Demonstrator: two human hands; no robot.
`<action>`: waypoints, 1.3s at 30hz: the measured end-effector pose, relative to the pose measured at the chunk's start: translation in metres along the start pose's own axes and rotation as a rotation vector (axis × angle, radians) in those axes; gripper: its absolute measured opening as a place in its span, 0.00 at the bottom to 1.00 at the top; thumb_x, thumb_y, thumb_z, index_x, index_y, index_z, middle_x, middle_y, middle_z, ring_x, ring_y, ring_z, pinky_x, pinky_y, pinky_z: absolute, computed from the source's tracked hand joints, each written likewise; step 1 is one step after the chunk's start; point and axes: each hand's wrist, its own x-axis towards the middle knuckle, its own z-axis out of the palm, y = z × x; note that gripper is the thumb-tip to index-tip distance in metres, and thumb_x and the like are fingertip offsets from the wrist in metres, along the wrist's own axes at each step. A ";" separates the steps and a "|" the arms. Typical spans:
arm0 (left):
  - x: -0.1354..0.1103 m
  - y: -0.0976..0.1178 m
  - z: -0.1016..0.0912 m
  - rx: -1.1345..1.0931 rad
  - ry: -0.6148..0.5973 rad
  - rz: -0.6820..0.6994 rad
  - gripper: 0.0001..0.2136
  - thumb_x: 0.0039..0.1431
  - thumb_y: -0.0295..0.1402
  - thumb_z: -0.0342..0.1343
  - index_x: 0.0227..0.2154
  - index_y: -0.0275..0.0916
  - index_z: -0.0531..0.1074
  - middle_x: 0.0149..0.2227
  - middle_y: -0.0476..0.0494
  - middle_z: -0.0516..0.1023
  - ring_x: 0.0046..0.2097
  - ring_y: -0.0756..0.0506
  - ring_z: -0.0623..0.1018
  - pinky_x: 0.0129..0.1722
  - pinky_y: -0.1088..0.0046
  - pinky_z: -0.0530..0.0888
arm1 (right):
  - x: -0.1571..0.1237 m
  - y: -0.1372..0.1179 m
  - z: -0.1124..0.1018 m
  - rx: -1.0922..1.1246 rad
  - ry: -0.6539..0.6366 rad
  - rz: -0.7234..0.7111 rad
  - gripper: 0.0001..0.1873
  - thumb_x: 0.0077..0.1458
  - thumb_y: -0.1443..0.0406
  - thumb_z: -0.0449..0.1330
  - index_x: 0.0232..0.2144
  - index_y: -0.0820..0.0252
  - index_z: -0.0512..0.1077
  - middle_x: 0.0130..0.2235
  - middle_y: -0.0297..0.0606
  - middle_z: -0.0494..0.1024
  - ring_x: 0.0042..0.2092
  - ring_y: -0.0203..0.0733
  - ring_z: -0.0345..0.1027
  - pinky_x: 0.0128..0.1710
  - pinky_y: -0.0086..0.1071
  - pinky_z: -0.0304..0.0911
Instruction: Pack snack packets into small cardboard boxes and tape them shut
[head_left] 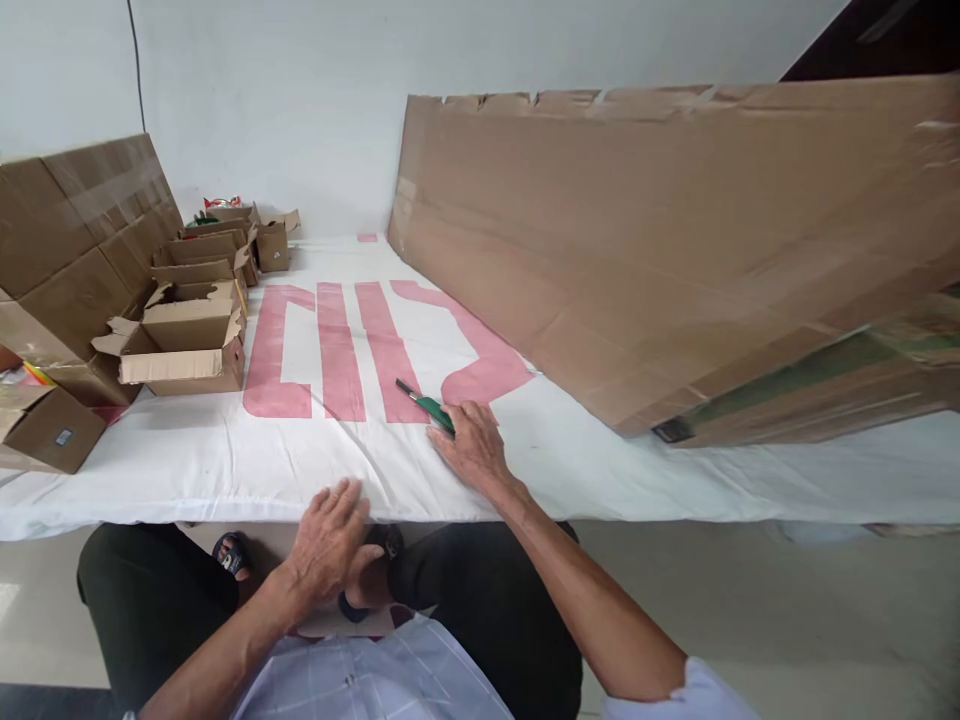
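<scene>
My right hand (pixel 474 442) rests on the white cloth, its fingers closed over the rear end of a slim green utility knife (pixel 433 407). The knife's narrow dark end points away to the upper left, over the red printing on the cloth. My left hand (pixel 335 530) lies at the near table edge with its fingers stretched out on the cloth. Nothing is in it, and its thumb stands apart below the edge. The palms of both hands are hidden from view.
Small open cardboard boxes (pixel 187 365) stand in a row on the left, beside larger brown cartons (pixel 82 260). A big cardboard sheet (pixel 645 240) leans across the right side. The white tablecloth (pixel 285 460) reaches the front edge, above my knees.
</scene>
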 end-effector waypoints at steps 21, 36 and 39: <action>-0.077 -0.048 -0.017 0.204 0.049 0.065 0.31 0.71 0.36 0.53 0.74 0.36 0.60 0.75 0.29 0.64 0.74 0.31 0.68 0.68 0.52 0.70 | -0.059 0.144 -0.038 -0.178 -0.088 0.392 0.30 0.69 0.55 0.49 0.60 0.71 0.74 0.65 0.63 0.74 0.68 0.61 0.67 0.67 0.52 0.66; -0.137 -0.098 -0.081 0.290 0.091 -0.566 0.17 0.75 0.44 0.49 0.50 0.44 0.81 0.56 0.33 0.85 0.56 0.32 0.85 0.52 0.56 0.82 | 0.011 0.033 -0.003 -0.047 -0.098 -0.041 0.13 0.66 0.56 0.57 0.41 0.58 0.76 0.42 0.51 0.79 0.47 0.60 0.73 0.49 0.49 0.70; -0.142 -0.102 -0.098 0.246 0.030 -0.769 0.16 0.74 0.44 0.51 0.42 0.44 0.82 0.47 0.37 0.88 0.46 0.34 0.87 0.44 0.59 0.82 | 0.005 0.027 -0.005 0.002 -0.073 0.010 0.14 0.67 0.54 0.53 0.35 0.55 0.72 0.38 0.51 0.77 0.44 0.59 0.72 0.44 0.47 0.68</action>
